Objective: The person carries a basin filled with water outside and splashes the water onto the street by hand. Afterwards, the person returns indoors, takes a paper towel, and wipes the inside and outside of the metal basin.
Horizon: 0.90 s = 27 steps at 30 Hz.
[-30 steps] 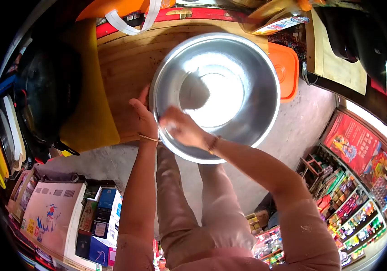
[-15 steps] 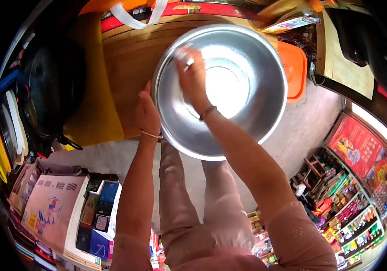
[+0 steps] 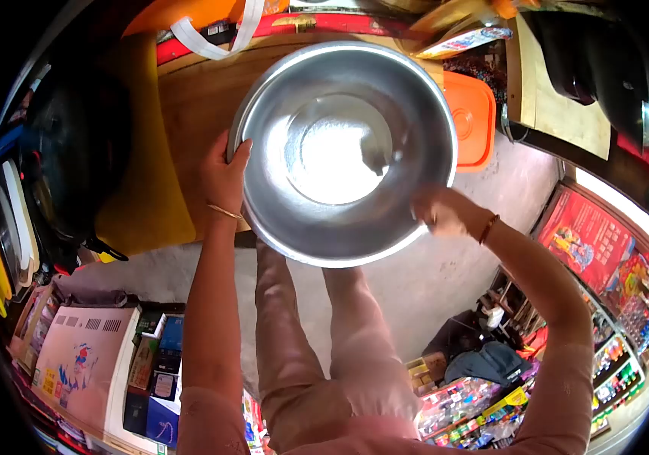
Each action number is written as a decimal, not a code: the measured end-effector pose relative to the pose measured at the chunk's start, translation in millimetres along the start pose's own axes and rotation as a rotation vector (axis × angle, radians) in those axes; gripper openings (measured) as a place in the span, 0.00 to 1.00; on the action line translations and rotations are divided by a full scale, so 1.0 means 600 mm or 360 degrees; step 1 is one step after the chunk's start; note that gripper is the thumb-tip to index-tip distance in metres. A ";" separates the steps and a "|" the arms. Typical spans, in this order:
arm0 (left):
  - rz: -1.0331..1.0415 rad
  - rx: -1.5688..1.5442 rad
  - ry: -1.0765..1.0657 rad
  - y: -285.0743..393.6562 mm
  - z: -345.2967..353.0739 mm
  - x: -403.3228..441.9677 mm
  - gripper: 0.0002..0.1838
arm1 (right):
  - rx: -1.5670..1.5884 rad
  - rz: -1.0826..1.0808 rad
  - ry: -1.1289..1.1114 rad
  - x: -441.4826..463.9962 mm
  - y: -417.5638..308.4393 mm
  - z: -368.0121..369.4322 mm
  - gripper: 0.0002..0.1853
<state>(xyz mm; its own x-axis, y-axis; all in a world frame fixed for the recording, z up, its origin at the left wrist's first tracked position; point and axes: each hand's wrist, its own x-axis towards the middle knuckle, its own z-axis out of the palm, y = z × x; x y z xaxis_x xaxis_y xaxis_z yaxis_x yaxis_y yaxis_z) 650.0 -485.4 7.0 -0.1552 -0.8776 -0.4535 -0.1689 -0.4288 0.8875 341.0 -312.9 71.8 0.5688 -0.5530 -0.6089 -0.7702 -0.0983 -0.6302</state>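
Observation:
A large, shiny metal basin [image 3: 340,235] fills the middle of the view, its inside facing me. My left hand [image 3: 224,178] is closed on the basin's left rim, thumb on the near side and fingers behind. Over the lower right rim is my right hand [image 3: 446,212], smeared by motion, with its fingers curled in. A small pale patch shows at those fingers, too blurred to name. A dark reflection lies on the bright basin bottom.
Behind the basin is a wooden tabletop [image 3: 188,106] with a yellow sheet [image 3: 146,189] at its left. An orange plastic lid [image 3: 470,121] lies to the right. Boxes [image 3: 161,379] stand at lower left, and shelves of packaged goods [image 3: 461,406] at lower right.
My right hand has swung from the upper left inside of the basin to its lower right rim. My left hand, open beside the rim before, now grips it. The basin appears slightly further left.

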 end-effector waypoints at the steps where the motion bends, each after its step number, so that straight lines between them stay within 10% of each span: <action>1: 0.0001 0.0177 -0.0069 0.004 -0.002 0.001 0.16 | -0.0182 0.0322 0.0494 0.016 0.006 -0.012 0.04; 4: 0.0186 0.0358 -0.0092 0.019 0.006 -0.007 0.20 | 0.0538 0.0031 0.1459 0.142 0.005 -0.077 0.05; 5: 0.0204 0.0356 -0.0090 0.019 0.007 -0.008 0.20 | 0.0029 -0.0278 0.1540 0.198 0.002 -0.091 0.05; 6: 0.0191 0.0318 -0.0094 0.016 0.006 -0.008 0.21 | 0.0330 -0.0360 0.1382 0.237 -0.028 -0.110 0.05; 7: 0.0179 0.0274 -0.0101 0.012 0.006 -0.004 0.23 | -0.0719 -0.0743 0.1484 0.293 -0.022 -0.111 0.06; 9: 0.0157 0.0287 -0.0094 -0.004 0.003 0.003 0.24 | -0.1224 -0.0837 0.0974 0.351 -0.034 -0.152 0.07; 11: 0.0091 0.0309 -0.0103 -0.010 0.004 0.002 0.25 | -0.0401 -0.0523 0.0804 0.362 0.016 -0.150 0.06; 13: 0.0123 0.0670 -0.0122 0.020 0.004 -0.001 0.25 | -0.0926 -0.0496 0.1133 0.301 0.087 -0.162 0.07; 15: 0.0038 0.0652 -0.0112 0.040 0.010 -0.011 0.23 | -0.1625 -0.0270 0.0736 0.203 0.134 -0.149 0.10; 19: 0.0283 0.0632 -0.0020 0.016 0.018 0.000 0.21 | -0.1463 0.0843 0.0957 0.160 0.113 0.105 0.11; 20: 0.0269 0.0483 -0.0014 0.008 0.020 0.001 0.21 | -0.0313 0.1094 0.1019 0.162 0.020 0.098 0.11; 24: 0.0290 0.0463 0.0000 0.011 0.020 -0.002 0.21 | 0.1315 0.0863 0.0888 0.218 -0.081 0.153 0.09; 27: 0.0269 0.0293 -0.0041 0.001 0.017 0.003 0.22 | 0.0321 0.0108 0.1493 0.233 0.002 0.149 0.12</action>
<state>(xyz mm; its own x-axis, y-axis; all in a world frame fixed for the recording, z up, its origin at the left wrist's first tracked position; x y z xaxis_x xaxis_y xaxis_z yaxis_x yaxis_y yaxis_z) 639.6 -485.4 6.0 -0.2206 -0.9269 -0.3037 -0.3123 -0.2279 0.9222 445.4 -316.3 -57.0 -0.0048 -0.9976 -0.0691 -0.6792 0.0540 -0.7320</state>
